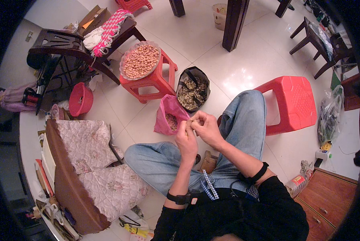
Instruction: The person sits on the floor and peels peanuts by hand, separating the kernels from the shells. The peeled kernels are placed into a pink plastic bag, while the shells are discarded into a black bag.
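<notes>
My left hand (187, 141) and my right hand (208, 129) meet fingertip to fingertip in front of my knees. Pinched between them is a small tan peanut (193, 121), mostly covered by the fingers. Just beyond my left hand, a pink plastic bag (165, 113) stands with its mouth wide, peanuts (171, 121) lying inside. Behind my hands a black bag (208, 87) holds many broken peanut shells (189, 98). A clear scalloped bowl (124, 73) heaped with reddish peanut kernels (141, 61) rests on a red plastic stool (151, 87).
Another red plastic stool (300, 105) stands right of my bent knee. At left are a quilted floral cover (86, 144) and a pink basin (85, 99). A dark wooden chair (56, 40) is farther back. Dark table legs (235, 24) rise from the tiled floor.
</notes>
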A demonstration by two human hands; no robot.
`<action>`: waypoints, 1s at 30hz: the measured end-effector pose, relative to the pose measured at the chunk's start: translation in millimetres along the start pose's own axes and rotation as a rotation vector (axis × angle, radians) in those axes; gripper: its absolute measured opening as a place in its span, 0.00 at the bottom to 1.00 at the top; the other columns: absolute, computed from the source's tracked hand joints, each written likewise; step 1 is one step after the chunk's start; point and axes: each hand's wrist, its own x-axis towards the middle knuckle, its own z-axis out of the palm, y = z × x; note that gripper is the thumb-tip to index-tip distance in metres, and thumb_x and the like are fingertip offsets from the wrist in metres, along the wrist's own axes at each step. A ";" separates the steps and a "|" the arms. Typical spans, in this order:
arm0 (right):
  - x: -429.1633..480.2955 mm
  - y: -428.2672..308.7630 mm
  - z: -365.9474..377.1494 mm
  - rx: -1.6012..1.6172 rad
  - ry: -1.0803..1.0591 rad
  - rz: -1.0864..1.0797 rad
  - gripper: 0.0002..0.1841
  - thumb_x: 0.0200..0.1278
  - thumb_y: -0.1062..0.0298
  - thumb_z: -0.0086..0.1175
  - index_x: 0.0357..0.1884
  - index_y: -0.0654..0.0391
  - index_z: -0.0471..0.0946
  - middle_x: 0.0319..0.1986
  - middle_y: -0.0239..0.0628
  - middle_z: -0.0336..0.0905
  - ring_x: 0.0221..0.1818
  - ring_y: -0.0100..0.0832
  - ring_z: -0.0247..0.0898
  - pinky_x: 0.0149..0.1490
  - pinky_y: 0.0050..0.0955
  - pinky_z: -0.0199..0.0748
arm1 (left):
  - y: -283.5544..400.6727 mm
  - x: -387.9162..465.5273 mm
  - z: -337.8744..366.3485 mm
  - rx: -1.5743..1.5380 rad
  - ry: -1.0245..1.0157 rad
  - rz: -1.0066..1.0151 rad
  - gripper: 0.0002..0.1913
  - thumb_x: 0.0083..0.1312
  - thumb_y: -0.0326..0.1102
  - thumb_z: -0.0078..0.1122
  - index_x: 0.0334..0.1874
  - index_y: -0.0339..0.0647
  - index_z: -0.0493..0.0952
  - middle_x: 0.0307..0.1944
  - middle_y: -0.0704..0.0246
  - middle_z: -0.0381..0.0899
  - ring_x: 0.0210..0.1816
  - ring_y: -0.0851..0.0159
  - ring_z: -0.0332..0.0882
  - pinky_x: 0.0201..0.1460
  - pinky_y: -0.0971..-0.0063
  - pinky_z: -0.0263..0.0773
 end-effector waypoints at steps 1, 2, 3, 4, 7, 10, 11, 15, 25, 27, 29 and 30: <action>-0.5 -0.4 -1.0 0.069 -0.030 0.037 0.06 0.60 0.71 0.59 0.34 0.63 0.81 0.23 0.28 0.78 0.25 0.16 0.68 0.30 0.21 0.68 | -0.3 2.0 -1.1 -0.170 -0.053 -0.164 0.13 0.77 0.38 0.47 0.35 0.38 0.74 0.20 0.66 0.70 0.20 0.72 0.67 0.22 0.73 0.60; -1.4 -1.1 -2.4 0.143 -0.067 0.091 0.05 0.60 0.72 0.58 0.35 0.63 0.81 0.24 0.28 0.78 0.25 0.16 0.69 0.30 0.21 0.68 | -0.9 5.2 -3.9 -0.339 -0.105 -0.328 0.14 0.78 0.40 0.46 0.35 0.41 0.74 0.21 0.71 0.71 0.18 0.75 0.63 0.19 0.77 0.58; -1.9 -2.2 -4.8 0.174 -0.095 0.106 0.06 0.61 0.72 0.56 0.37 0.62 0.81 0.25 0.28 0.78 0.26 0.16 0.69 0.30 0.21 0.69 | -1.0 7.8 -6.3 -0.490 -0.152 -0.532 0.14 0.78 0.42 0.46 0.35 0.44 0.75 0.22 0.75 0.73 0.17 0.78 0.60 0.17 0.81 0.55; -2.0 -3.4 -8.6 0.209 -0.128 0.138 0.06 0.62 0.73 0.55 0.38 0.62 0.81 0.27 0.28 0.78 0.27 0.17 0.70 0.31 0.21 0.69 | -0.4 8.1 -7.5 -0.625 -0.166 -0.559 0.14 0.78 0.43 0.45 0.36 0.45 0.75 0.21 0.78 0.70 0.15 0.80 0.57 0.15 0.83 0.51; 0.9 -5.4 -16.5 0.273 -0.212 0.175 0.07 0.65 0.72 0.53 0.41 0.61 0.80 0.29 0.27 0.78 0.29 0.17 0.71 0.34 0.20 0.70 | 2.2 7.8 -11.4 -0.896 -0.202 -0.709 0.13 0.79 0.44 0.44 0.39 0.48 0.74 0.18 0.83 0.63 0.12 0.85 0.48 0.11 0.87 0.41; 1.5 -4.7 -17.8 0.321 -0.258 0.178 0.08 0.65 0.72 0.52 0.42 0.61 0.80 0.29 0.26 0.78 0.30 0.17 0.71 0.35 0.20 0.71 | 2.2 8.3 -15.5 -0.989 -0.236 -0.737 0.13 0.79 0.45 0.45 0.40 0.47 0.73 0.16 0.84 0.58 0.11 0.85 0.46 0.10 0.86 0.40; 1.5 -4.1 -17.9 0.329 -0.262 0.192 0.08 0.65 0.72 0.51 0.42 0.61 0.80 0.29 0.26 0.78 0.30 0.17 0.71 0.35 0.20 0.71 | 1.8 9.0 -16.0 -0.999 -0.240 -0.742 0.13 0.79 0.45 0.45 0.39 0.47 0.73 0.16 0.85 0.57 0.11 0.84 0.45 0.10 0.86 0.40; 1.1 -3.4 -18.7 0.376 -0.282 0.191 0.08 0.68 0.69 0.54 0.41 0.62 0.80 0.28 0.27 0.78 0.29 0.18 0.71 0.34 0.21 0.71 | 1.5 9.4 -16.4 -1.004 -0.241 -0.750 0.14 0.79 0.45 0.46 0.37 0.47 0.73 0.15 0.84 0.56 0.11 0.84 0.44 0.10 0.86 0.40; 31.3 -22.7 -22.1 0.011 -0.083 -0.057 0.09 0.69 0.66 0.59 0.38 0.63 0.79 0.26 0.29 0.77 0.23 0.17 0.70 0.28 0.19 0.70 | -27.2 4.1 -15.7 -1.437 -0.210 -0.883 0.21 0.79 0.51 0.43 0.36 0.41 0.74 0.20 0.78 0.61 0.17 0.80 0.55 0.13 0.86 0.48; 54.3 -28.0 -27.4 -0.080 0.002 -0.242 0.10 0.68 0.66 0.60 0.42 0.64 0.80 0.25 0.29 0.77 0.22 0.17 0.69 0.28 0.19 0.70 | -35.8 7.4 -14.3 -1.568 -0.162 -0.934 0.22 0.79 0.51 0.43 0.39 0.37 0.75 0.23 0.76 0.62 0.20 0.79 0.57 0.14 0.86 0.50; 79.9 -30.7 -30.7 -0.308 0.040 -0.404 0.13 0.66 0.67 0.62 0.49 0.63 0.81 0.26 0.31 0.78 0.24 0.19 0.70 0.31 0.21 0.71 | -40.0 8.1 -15.5 -1.749 -0.255 -0.828 0.24 0.79 0.49 0.42 0.55 0.30 0.74 0.36 0.66 0.77 0.34 0.70 0.75 0.29 0.82 0.72; 86.0 -31.2 -34.8 -0.581 0.073 -0.529 0.18 0.63 0.69 0.64 0.54 0.61 0.80 0.29 0.34 0.78 0.27 0.22 0.72 0.35 0.23 0.73 | -39.9 7.6 -14.1 -1.705 -0.134 -0.877 0.24 0.79 0.47 0.42 0.59 0.29 0.72 0.41 0.63 0.80 0.39 0.66 0.79 0.36 0.79 0.77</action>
